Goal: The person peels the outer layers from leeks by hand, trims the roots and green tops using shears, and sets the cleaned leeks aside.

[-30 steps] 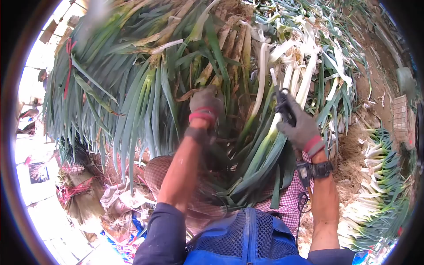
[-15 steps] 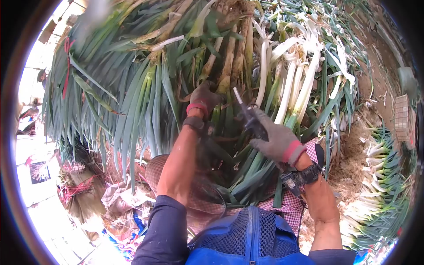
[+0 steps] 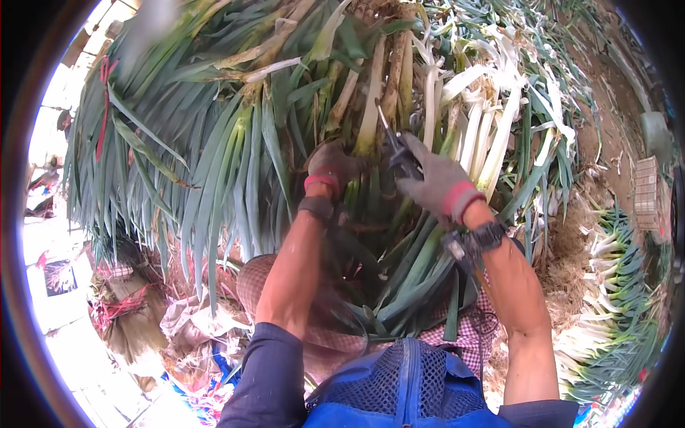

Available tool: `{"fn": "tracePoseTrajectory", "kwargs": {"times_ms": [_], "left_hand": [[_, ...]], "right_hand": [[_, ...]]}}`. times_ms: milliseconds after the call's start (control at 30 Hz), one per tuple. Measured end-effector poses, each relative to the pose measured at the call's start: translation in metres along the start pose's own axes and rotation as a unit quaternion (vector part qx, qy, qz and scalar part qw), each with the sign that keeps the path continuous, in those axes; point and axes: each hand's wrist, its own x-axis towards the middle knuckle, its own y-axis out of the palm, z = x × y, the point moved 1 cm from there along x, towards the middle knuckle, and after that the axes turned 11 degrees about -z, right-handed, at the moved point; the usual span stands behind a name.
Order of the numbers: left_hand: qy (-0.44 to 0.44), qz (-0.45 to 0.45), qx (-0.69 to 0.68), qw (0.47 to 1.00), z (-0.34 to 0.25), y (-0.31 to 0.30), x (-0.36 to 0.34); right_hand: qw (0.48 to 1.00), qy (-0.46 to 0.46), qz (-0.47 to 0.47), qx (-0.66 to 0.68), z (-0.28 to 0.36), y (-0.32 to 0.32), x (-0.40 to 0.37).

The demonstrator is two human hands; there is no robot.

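Head camera, and both gloved hands are seen set close together at the edge of a heap of leeks (image 3: 207,164). By the right hand (image 3: 435,178) a black tool (image 3: 404,160) is gripped, the fingers closed round its handle, its thin metal rod pointed toward the far side and a little left. Just left of it, the left hand (image 3: 333,167) is held with fingers curled; the tips are hidden among the greenery, so whether anything is grasped cannot be told. Just beyond those fingers, to the right, a leek stalk (image 3: 371,107) is seen, its right edge overlapped by the rod's tip; whether it is touched cannot be told either. Pale and yellowish along its length, it is tinged green toward the hands, and alongside, a brown, dry stalk (image 3: 392,82) is seen. Farther right, white stalks (image 3: 492,135) are spread, their torn skins hanging loose. On the near right, a row of leeks (image 3: 606,307) is laid out, white ends facing left.
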Motion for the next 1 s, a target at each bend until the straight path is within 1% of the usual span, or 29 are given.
{"fn": "tracePoseTrajectory", "kwargs": {"times_ms": [33,167,233,267,367,467,533,567,633,667,700,733,767,800,833,867,933,967,1000], "left_hand": [[0.004,0.003,-0.002,1.000,-0.001,-0.002,-0.002],[-0.001,-0.018,0.009,1.000,-0.016,-0.011,-0.014],[0.013,-0.040,0.058,0.997,-0.022,-0.015,-0.018],[0.014,-0.040,0.058,0.997,-0.021,-0.015,-0.018],[0.020,-0.029,0.041,0.999,-0.019,-0.015,-0.018],[0.014,-0.023,0.025,0.999,-0.019,-0.014,-0.018],[0.000,0.022,-0.069,0.997,-0.017,-0.012,-0.017],[0.001,0.023,-0.069,0.997,-0.013,-0.008,-0.014],[0.037,0.046,-0.122,0.991,-0.006,0.002,-0.011],[0.040,0.048,-0.122,0.991,-0.013,-0.001,-0.013],[0.017,0.073,-0.157,0.985,-0.024,-0.004,-0.018],[-0.005,0.098,-0.193,0.976,-0.034,-0.007,-0.022],[-0.003,0.099,-0.194,0.976,-0.035,-0.005,-0.026],[-0.003,0.123,-0.235,0.964,-0.035,-0.001,-0.030],[-0.004,0.146,-0.276,0.950,-0.035,0.001,-0.033],[-0.003,0.145,-0.276,0.950,-0.040,0.002,-0.040],[-0.013,0.110,-0.160,0.981,-0.053,0.003,-0.054],[-0.012,0.109,-0.160,0.981,-0.057,0.001,-0.060],[-0.022,0.110,-0.156,0.981,-0.059,-0.001,-0.065]], "right_hand": [[1.000,-0.001,-0.015,-0.028,0.000,-0.003,0.014],[0.999,0.023,-0.026,-0.015,-0.002,-0.008,0.065],[0.996,-0.001,-0.071,-0.053,-0.006,-0.007,0.089],[0.995,-0.006,-0.080,-0.056,-0.004,-0.008,0.099],[0.993,-0.019,-0.078,-0.092,0.002,-0.014,0.129],[0.991,-0.027,-0.091,-0.095,-0.009,-0.004,0.161],[0.987,-0.051,-0.105,-0.106,-0.017,-0.001,0.166],[0.987,-0.050,-0.106,-0.106,-0.014,-0.007,0.158],[0.996,-0.019,-0.051,-0.066,-0.002,-0.025,0.127],[0.996,0.000,-0.042,-0.081,-0.002,-0.028,0.114],[0.996,0.002,-0.044,-0.082,-0.011,-0.024,0.103],[0.995,-0.016,-0.066,-0.079,-0.023,-0.020,0.092],[0.993,-0.034,-0.088,-0.076,-0.032,-0.018,0.078],[0.992,-0.033,-0.090,-0.076,-0.033,-0.021,0.057],[0.996,-0.006,-0.059,-0.060,-0.028,-0.029,0.032],[0.999,0.020,-0.026,-0.043,-0.024,-0.033,0.007],[0.999,0.027,0.012,-0.028,-0.026,-0.034,-0.036],[0.999,0.026,0.010,-0.028,-0.026,-0.036,-0.055],[0.999,0.007,0.032,-0.041,-0.027,-0.037,-0.073]]}}
